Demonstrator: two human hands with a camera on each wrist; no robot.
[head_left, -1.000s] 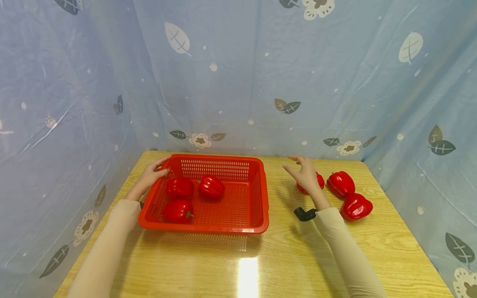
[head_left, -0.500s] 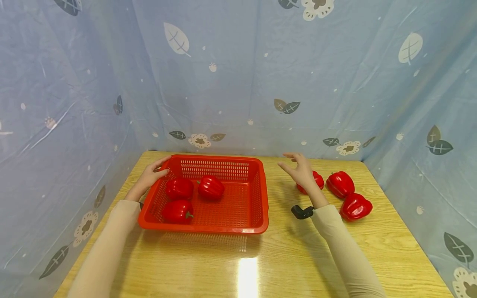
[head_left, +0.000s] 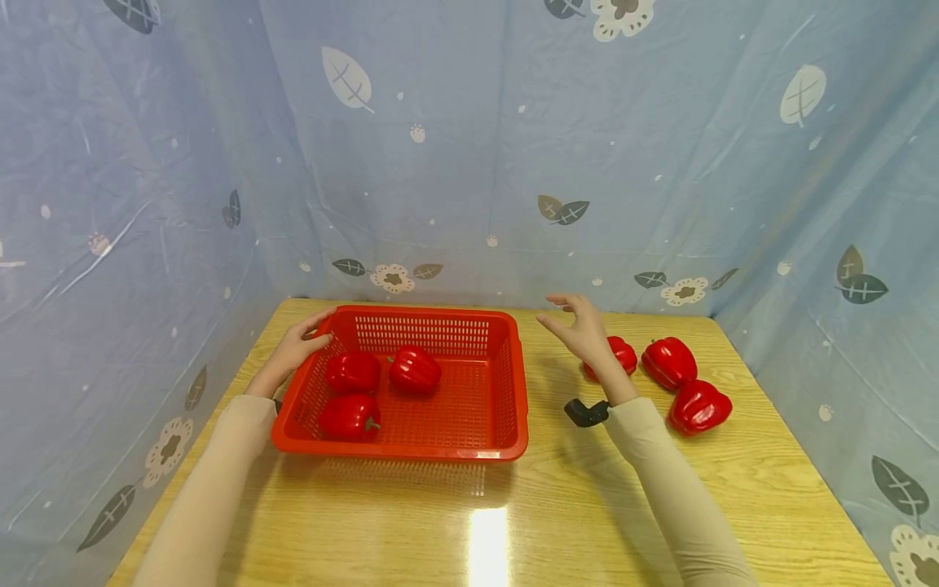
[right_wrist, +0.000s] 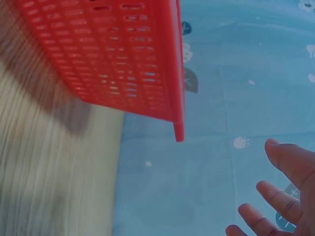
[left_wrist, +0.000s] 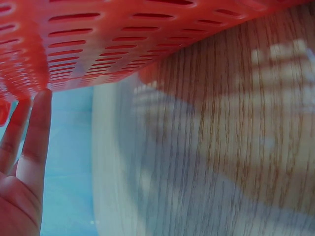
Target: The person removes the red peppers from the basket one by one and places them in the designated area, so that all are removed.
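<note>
A red slotted plastic basket (head_left: 403, 452) sits left of centre in the head view. Three red bell peppers lie inside it: one at the back left (head_left: 353, 372), one at the front left (head_left: 350, 417), and one nearer the middle (head_left: 415, 370). My left hand (head_left: 289, 355) holds the basket's left side, thumb over the rim; in the left wrist view its fingers (left_wrist: 38, 132) reach the slotted wall from outside. Raised right of the basket, my right hand (head_left: 585, 330) has spread fingers and holds nothing. In the right wrist view the basket's side wall (right_wrist: 113, 64) is apart from it.
On the right of the wooden table (head_left: 587, 505) lie three more bell peppers: one partly behind my right forearm (head_left: 623, 355), one farther right (head_left: 669, 363), and one in front (head_left: 699, 407). A blue leaf-patterned curtain (head_left: 455, 179) encloses the back and sides.
My right hand has moved left and slightly away from me, toward the basket's right side, with fingers still spread. The left hand, basket and peppers have stayed in place.
</note>
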